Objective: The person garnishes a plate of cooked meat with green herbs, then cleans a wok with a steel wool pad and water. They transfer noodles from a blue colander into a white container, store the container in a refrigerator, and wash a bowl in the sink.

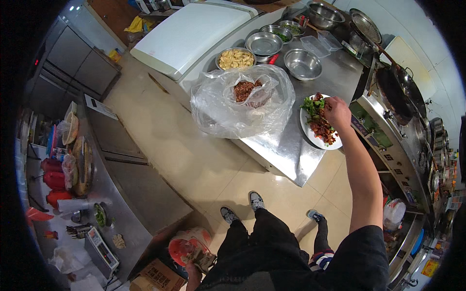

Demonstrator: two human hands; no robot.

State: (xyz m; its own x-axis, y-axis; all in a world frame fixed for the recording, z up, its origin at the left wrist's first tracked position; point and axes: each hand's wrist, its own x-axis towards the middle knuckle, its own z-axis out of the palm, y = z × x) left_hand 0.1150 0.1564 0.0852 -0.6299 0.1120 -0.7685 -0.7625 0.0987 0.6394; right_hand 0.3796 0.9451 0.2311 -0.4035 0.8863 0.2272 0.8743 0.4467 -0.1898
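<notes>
Two hands apart, right hand (338, 112) pinched down on greens (311, 107), one white plate (306, 130) beneath, left hand's (194, 275) grip unclear

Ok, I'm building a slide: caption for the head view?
Right hand over a white plate of brown pieces and green leaves.

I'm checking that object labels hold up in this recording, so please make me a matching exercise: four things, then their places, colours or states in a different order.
Things
1. right hand
2. plate
3. plastic bag
4. wok

Descriptions
A. clear, with reddish-brown pieces inside
B. dark, at the stove
C. at the greens, arm reaching in from below
D. white, on the metal table

Pairs: 1-C, 2-D, 3-A, 4-B
</notes>
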